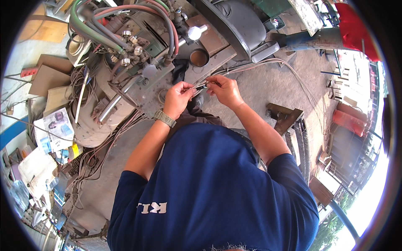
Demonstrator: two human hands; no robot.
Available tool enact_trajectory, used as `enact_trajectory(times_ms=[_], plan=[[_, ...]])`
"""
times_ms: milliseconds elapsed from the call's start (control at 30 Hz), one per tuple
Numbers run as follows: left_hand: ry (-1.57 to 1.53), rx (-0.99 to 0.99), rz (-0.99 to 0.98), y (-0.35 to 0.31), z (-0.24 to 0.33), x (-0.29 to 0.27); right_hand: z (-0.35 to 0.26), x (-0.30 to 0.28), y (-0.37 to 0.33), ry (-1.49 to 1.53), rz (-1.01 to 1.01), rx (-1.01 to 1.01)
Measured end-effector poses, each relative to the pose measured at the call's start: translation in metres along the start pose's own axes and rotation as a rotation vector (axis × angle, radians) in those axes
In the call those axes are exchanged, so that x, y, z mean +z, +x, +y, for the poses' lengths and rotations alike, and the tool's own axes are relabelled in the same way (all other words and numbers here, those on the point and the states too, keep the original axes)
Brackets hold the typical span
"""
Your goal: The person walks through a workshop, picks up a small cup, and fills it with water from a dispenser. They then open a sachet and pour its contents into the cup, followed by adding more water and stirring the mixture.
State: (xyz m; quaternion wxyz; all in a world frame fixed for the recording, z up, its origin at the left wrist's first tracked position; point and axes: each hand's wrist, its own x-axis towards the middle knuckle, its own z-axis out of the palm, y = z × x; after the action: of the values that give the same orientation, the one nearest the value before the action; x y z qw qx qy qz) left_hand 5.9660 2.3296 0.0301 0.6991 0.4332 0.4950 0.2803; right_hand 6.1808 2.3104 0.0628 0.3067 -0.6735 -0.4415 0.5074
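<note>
Both hands meet in front of my body, close to the near edge of a grimy metal bench [161, 79]. My left hand [179, 97], with a watch [165, 118] on its wrist, pinches one end of a small dark, slim piece [201, 88]. On its other end are the fingertips of my right hand [225, 90], closed in a pinch. A lighter bit shows near those fingertips; the piece is too small to name. Just beyond the hands stands a round cup of brown liquid [199, 57], beside a black cloth [180, 70].
Green and red hoses [86, 31] run to metal valve knobs [137, 50] at the far left. A black chair [238, 23] stands beyond the bench. Cables [268, 61] trail over the floor on the right, near a rusty metal frame [285, 115]. Coiled cables and cardboard [49, 79] crowd the left.
</note>
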Motion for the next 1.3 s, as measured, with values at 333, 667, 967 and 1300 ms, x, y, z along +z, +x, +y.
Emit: enact_trajectory(times_ms=[333,667,967,1300], plan=[[0.264,0.197,-0.069,-0.009,-0.018,-0.017,-0.01,-0.005,-0.004,-0.23,-0.15,0.211],[0.138,0.189,-0.122,0.003,-0.026,-0.023,-0.011,-0.022,-0.005,-0.053,-0.158,0.235],[0.105,0.248,0.175,-0.002,-0.063,-0.038,-0.007,-0.046,0.071,-0.533,0.017,-0.374],[-0.138,-0.481,0.941,-0.227,-0.271,-0.129,0.016,-0.008,0.166,-1.19,-0.295,-0.507]])
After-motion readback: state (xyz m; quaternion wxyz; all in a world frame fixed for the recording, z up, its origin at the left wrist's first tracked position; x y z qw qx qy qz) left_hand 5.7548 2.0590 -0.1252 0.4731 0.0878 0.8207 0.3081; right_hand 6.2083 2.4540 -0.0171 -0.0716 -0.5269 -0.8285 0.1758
